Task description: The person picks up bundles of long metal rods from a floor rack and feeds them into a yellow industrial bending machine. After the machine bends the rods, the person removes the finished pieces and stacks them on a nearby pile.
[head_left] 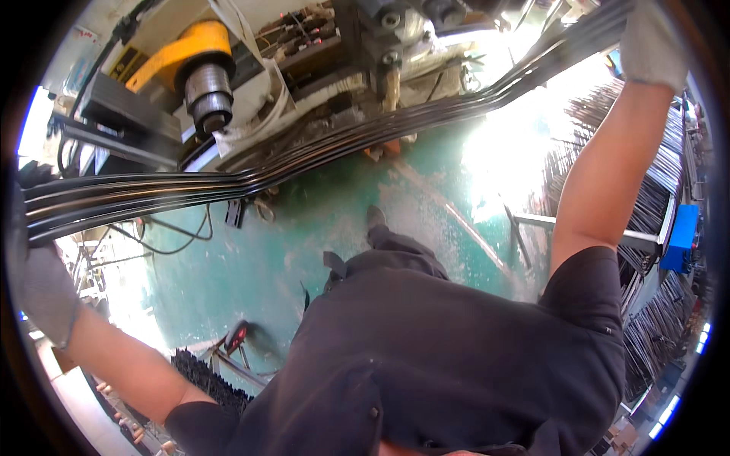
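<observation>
As the black rods point(357, 137) span the gap between two gloved hands, above the green floor point(258, 281) and just before the machine point(129, 114), the left hand point(47, 292) seems to grip one end and the right hand point(652, 49) the other — fingers apparently closed round them, though the dark rim and blur hide the fingertips. Since the rods lie side by side with no tie visible, one could slip out if either grip slackened, perhaps striking the shoe point(376, 217) below. Swinging them too close might knock the metal spindle point(209, 95) — and a careless turn rightward could catch the stacked rods point(654, 205).
</observation>
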{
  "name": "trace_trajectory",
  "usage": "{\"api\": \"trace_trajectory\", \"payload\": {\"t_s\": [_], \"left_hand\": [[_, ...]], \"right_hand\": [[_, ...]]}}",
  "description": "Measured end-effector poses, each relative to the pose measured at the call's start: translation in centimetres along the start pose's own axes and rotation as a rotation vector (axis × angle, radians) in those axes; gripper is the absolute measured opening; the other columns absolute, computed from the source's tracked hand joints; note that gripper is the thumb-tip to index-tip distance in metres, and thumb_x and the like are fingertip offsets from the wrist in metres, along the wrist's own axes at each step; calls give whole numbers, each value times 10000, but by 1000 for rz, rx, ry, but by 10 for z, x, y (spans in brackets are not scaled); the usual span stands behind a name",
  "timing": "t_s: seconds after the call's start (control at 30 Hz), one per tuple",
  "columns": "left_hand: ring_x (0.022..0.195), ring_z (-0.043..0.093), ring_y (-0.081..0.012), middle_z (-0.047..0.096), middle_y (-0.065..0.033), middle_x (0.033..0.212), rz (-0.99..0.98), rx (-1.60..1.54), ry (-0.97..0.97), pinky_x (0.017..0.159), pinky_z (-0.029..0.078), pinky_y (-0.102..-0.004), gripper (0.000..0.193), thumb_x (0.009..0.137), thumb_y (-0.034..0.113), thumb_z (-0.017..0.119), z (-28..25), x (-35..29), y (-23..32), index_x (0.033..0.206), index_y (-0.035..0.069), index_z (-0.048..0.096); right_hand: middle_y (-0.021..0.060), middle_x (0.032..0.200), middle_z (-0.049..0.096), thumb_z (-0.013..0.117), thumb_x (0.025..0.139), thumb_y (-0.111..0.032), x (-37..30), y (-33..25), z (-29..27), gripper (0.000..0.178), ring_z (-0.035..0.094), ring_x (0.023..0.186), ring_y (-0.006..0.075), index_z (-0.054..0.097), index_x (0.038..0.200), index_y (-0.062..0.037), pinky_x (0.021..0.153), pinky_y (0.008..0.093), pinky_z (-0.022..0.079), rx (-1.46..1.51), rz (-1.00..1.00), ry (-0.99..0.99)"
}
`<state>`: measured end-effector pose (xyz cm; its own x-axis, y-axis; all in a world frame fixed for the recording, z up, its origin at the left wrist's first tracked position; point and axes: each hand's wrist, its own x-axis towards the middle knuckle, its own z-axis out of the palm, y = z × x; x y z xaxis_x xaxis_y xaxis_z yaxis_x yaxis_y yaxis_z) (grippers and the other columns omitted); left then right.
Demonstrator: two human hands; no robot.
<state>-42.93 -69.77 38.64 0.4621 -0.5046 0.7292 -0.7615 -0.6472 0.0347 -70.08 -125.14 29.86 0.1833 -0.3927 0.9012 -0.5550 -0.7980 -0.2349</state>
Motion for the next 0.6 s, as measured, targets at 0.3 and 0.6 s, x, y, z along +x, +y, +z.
{"api": "trace_trajectory", "payload": {"t_s": [0.3,0.6], "left_hand": [[943,728,-228,747,-150,1049,-725,-929,17,932,596,-374,403,1089,346,587,80,-187,60,1159,-23,733],[942,708,-200,750,-117,995,-1001,-981,124,933,569,-345,164,1022,18,620,143,-347,83,1139,-77,686]], "right_hand": [[91,1143,777,700,1022,-404,-297,-23,-58,426,722,1056,205,732,1232,-34,1004,338,517,427,707,-342],[47,1126,757,610,1056,-145,-493,14,-65,194,686,1091,172,724,1192,-69,1013,328,497,473,825,-705]]}}
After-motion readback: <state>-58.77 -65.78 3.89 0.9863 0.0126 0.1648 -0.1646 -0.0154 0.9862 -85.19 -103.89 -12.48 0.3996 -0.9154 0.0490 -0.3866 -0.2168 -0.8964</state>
